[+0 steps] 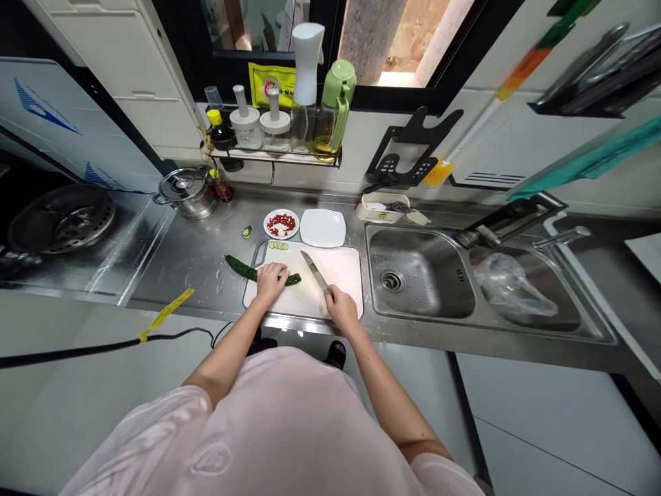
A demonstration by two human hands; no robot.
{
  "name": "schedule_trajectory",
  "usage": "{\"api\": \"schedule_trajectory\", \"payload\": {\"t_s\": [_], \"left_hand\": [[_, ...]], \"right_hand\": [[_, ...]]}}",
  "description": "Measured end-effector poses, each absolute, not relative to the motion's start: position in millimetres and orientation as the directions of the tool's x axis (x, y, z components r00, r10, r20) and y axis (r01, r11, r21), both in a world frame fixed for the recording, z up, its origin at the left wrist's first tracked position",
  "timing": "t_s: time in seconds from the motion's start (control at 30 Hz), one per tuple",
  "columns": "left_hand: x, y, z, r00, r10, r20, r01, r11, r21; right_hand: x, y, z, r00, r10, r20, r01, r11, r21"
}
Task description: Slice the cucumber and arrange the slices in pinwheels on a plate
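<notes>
My left hand [270, 281] is wrapped over a dark green cucumber [240, 267] lying across the white cutting board [335, 265]. The cucumber's left part sticks out past the board's grey handle, and its cut end shows just right of my fingers. In my right hand [339, 306] is a kitchen knife [314, 270], gripped by its handle. Its blade points up and to the left, apart from the cucumber. Several thin cucumber slices [278, 245] lie in an overlapping row at the board's top left edge. A small cucumber end piece [246, 232] rests on the steel counter.
Behind the board stand a plate of chopped red pepper pieces [281, 224] and a white square plate [323, 228]. To the right is a steel sink [421, 275]; a lidded pot [189, 193] stands at the back left. Bottles and jars line a wall rack [279, 153].
</notes>
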State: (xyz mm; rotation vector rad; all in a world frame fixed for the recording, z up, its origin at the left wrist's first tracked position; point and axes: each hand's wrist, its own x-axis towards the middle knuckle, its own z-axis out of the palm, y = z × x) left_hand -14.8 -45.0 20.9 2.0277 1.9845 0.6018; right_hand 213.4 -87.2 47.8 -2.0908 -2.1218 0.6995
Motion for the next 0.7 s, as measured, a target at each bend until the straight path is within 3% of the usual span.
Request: {"api": "schedule_trajectory", "payload": {"t_s": [0.37,0.7], "left_hand": [[-4,-51,15,0.166,0.983,0.073,0.868,-0.181,0.463],[-5,-48,4,0.222,0.968,0.120,0.853,-0.252,0.457]], "right_hand": [[193,-85,57,-0.156,0.905,-0.397,0.962,0.048,-0.269],[184,-84,56,-0.171,0.909,-0.380,0.969,0.084,-0.234]]}}
